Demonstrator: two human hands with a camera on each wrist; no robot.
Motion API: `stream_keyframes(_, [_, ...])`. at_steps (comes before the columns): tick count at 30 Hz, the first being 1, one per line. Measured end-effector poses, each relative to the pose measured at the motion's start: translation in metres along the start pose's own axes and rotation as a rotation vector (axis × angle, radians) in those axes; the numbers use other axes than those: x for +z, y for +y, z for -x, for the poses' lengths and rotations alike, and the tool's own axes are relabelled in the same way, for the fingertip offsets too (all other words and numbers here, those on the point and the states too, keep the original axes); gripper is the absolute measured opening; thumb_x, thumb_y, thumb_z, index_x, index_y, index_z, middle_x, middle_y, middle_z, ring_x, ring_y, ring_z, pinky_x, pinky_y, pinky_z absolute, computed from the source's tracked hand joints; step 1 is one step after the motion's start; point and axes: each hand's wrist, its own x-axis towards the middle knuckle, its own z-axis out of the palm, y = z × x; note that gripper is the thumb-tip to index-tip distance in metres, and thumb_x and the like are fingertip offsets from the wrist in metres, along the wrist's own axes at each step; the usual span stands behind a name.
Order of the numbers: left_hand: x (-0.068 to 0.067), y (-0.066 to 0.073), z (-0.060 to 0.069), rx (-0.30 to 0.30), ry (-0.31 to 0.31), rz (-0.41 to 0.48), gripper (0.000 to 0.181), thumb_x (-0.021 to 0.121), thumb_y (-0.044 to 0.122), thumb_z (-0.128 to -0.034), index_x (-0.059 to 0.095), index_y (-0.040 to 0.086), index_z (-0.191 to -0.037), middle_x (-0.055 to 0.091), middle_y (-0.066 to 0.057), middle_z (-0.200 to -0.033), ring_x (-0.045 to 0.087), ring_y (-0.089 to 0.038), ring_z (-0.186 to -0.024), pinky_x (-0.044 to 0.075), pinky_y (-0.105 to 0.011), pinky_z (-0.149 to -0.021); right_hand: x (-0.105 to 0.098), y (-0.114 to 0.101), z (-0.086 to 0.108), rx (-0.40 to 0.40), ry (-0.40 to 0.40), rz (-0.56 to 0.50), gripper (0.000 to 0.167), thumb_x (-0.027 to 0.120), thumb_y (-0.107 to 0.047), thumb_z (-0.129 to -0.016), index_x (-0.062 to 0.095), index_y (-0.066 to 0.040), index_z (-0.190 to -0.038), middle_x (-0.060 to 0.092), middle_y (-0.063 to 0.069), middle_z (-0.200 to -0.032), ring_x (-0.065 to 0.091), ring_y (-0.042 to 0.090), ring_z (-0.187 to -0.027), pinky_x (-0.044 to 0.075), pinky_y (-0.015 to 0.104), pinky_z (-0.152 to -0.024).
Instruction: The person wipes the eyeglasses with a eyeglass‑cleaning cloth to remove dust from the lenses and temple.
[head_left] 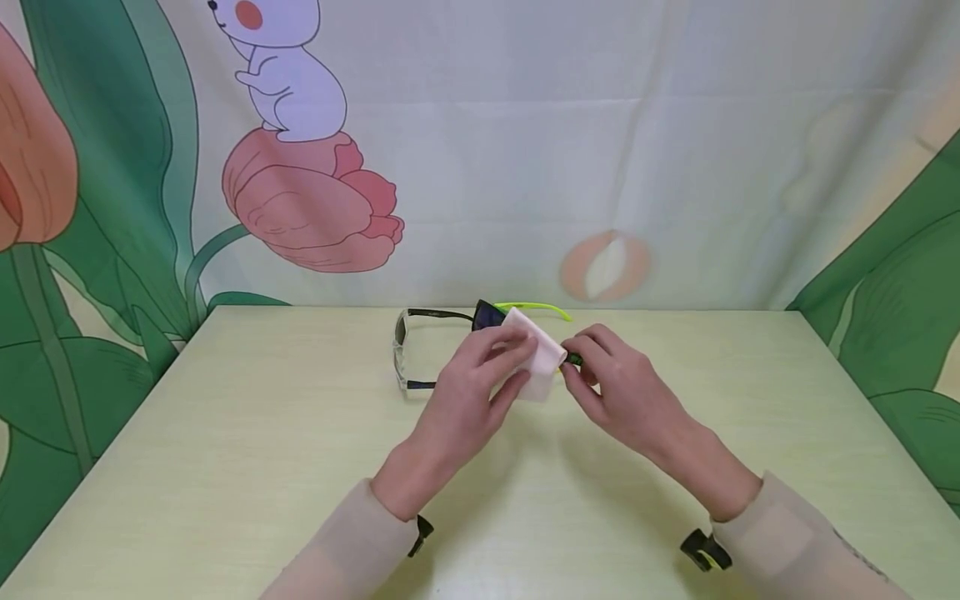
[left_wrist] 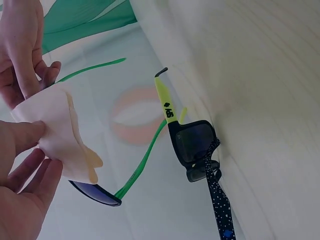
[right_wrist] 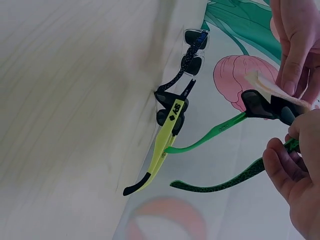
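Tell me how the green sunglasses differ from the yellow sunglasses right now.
Pose: the green sunglasses are held up in the right hand, while the yellow sunglasses rest on the table.
Cover: a cloth partly hides the green sunglasses; none touches the yellow sunglasses.
Color: the green sunglasses have green arms, the yellow sunglasses yellow ones.
Shared: both have dark lenses and unfolded arms.

on the bench (head_left: pixel 225 467), left glasses (head_left: pixel 401 332) lie beside right glasses (right_wrist: pixel 175 109), curtain (head_left: pixel 480 167) behind; before them, cloth (head_left: pixel 538 362) lies against raised glasses (right_wrist: pixel 256 104).
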Motion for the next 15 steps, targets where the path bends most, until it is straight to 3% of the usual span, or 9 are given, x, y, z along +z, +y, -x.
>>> stream_keyframes(12, [0.0007, 0.0035, -0.0023, 0.162, 0.048, -0.012, 0.028, 0.081, -0.004, -0.0851, 0.078, 0.002, -0.113, 0.065, -0.013, -0.119, 0.062, -0.029, -0.115, 0.051, -0.026, -0.1, -0.0024, -0.0028, -0.0007, 0.005, -0.015, 0.018, 0.025, 0.079, 0.007, -0.085, 0.065, 0.004, -0.106, 0.062, 0.012, -0.1, 0.057, 0.015, -0.07, 0.055, 0.025, -0.059])
stream_keyframes(15, [0.0008, 0.0056, -0.0025, 0.178, 0.048, -0.032, 0.028, 0.082, -0.003, -0.0846, 0.079, 0.002, -0.112, 0.066, -0.013, -0.119, 0.063, -0.028, -0.113, 0.05, -0.026, -0.101, -0.0023, -0.0023, -0.0011, -0.013, -0.005, 0.017, 0.025, 0.078, 0.009, -0.085, 0.065, 0.004, -0.105, 0.062, 0.011, -0.1, 0.058, 0.015, -0.072, 0.055, 0.026, -0.06])
